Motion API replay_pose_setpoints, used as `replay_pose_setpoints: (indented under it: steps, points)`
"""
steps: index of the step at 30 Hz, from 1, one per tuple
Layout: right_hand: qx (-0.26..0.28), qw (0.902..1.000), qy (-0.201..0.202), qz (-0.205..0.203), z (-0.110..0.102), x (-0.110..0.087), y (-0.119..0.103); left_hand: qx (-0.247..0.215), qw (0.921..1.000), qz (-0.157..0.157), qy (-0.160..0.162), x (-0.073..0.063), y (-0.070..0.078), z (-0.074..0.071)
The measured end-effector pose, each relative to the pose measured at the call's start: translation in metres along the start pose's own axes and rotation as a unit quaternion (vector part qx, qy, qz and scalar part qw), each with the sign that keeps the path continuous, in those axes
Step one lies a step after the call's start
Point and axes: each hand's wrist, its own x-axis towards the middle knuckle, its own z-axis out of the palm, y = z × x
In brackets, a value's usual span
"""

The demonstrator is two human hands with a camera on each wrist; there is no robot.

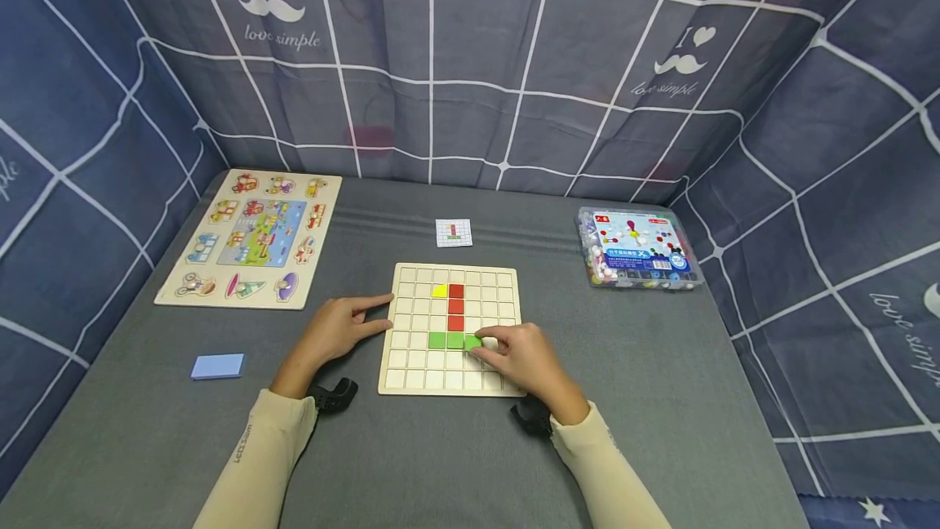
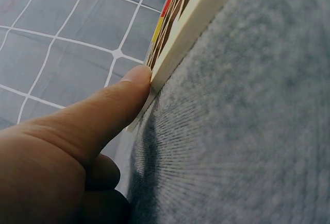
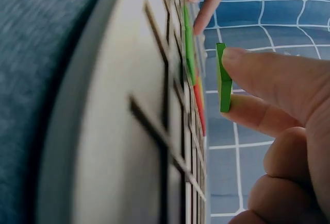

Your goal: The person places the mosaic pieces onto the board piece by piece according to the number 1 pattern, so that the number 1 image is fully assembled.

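A pale wooden grid board lies on the table. Set in its cells are a yellow piece, a column of red square tiles and two green square tiles. My right hand pinches another green tile between thumb and index finger. In the right wrist view that tile is raised off the board's surface, on edge to the camera. My left hand touches the board's left edge with extended thumb and index finger; its other fingers are curled under.
Behind the board lies a small pattern card with a coloured grid. A wooden picture puzzle is at the left, with a blue block in front of it. A clear plastic case of small parts sits back right. Patterned curtains surround the table.
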Motion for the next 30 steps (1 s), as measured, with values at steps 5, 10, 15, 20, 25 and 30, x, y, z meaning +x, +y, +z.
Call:
replay_pose_setpoints:
  steps: [5, 10, 15, 20, 25, 30]
  points:
    - [-0.014, 0.9999, -0.002, 0.005, 0.0038, -0.0002, 0.0024, -0.001, 1.0, 0.001, 0.0, 0.0002, -0.0003, 0.0004]
    - [-0.041, 0.9991, -0.005, 0.008, 0.0056, -0.0006, 0.0043, 0.0, 1.0, -0.001, 0.0, 0.0012, 0.0014, 0.0]
    - [-0.068, 0.9977, -0.008, 0.004, 0.0061, -0.0008, 0.0043, 0.002, 1.0, -0.001, 0.0, 0.0011, 0.0007, 0.0]
    - [-0.081, 0.9967, -0.006, -0.004, 0.0078, -0.0006, 0.0037, 0.001, 1.0, -0.002, 0.001, 0.0017, 0.0005, 0.0002]
    - [-0.076, 0.9971, -0.006, 0.0, 0.0094, -0.0002, 0.005, 0.004, 1.0, -0.001, 0.001, 0.0017, 0.0005, -0.0002]
    - [-0.066, 0.9977, -0.009, 0.011, 0.0102, 0.0001, 0.0073, 0.005, 1.0, -0.002, 0.001, 0.0014, 0.0007, -0.0004]
